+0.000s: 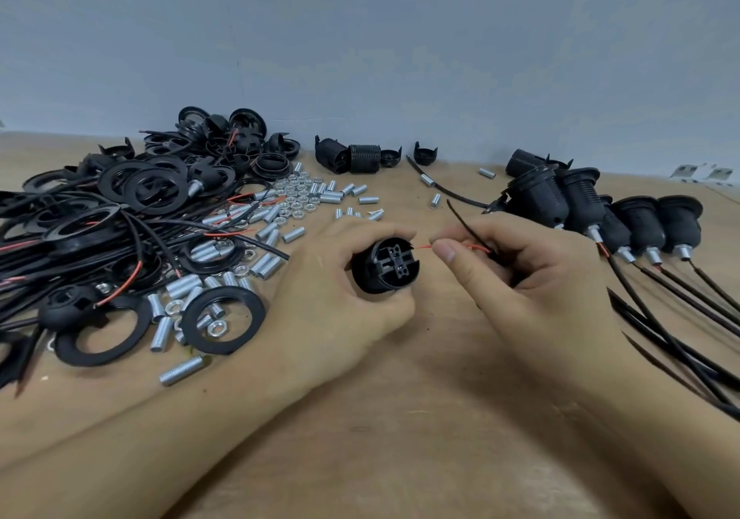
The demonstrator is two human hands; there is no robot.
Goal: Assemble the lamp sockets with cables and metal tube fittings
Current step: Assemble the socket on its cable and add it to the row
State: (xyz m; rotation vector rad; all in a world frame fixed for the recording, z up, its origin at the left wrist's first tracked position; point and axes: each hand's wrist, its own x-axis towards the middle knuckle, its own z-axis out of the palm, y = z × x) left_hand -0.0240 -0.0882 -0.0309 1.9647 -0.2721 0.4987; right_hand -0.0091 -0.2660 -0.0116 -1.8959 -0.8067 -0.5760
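My left hand (336, 290) grips a black lamp socket body (385, 265) just above the wooden table, its open terminal end facing me. My right hand (516, 266) pinches a cable end whose thin red wire (460, 247) points left at the socket's rim. A black wire (466, 222) of the same cable sticks up and back from between my fingers. The red tip lies right beside the socket; whether it touches is unclear.
A heap of black rings, caps and cables (120, 214) fills the left. Threaded metal tubes and nuts (288, 202) are scattered at the middle. Several finished sockets with cables (624, 222) lie at the right. Loose socket bodies (352, 156) stand by the wall.
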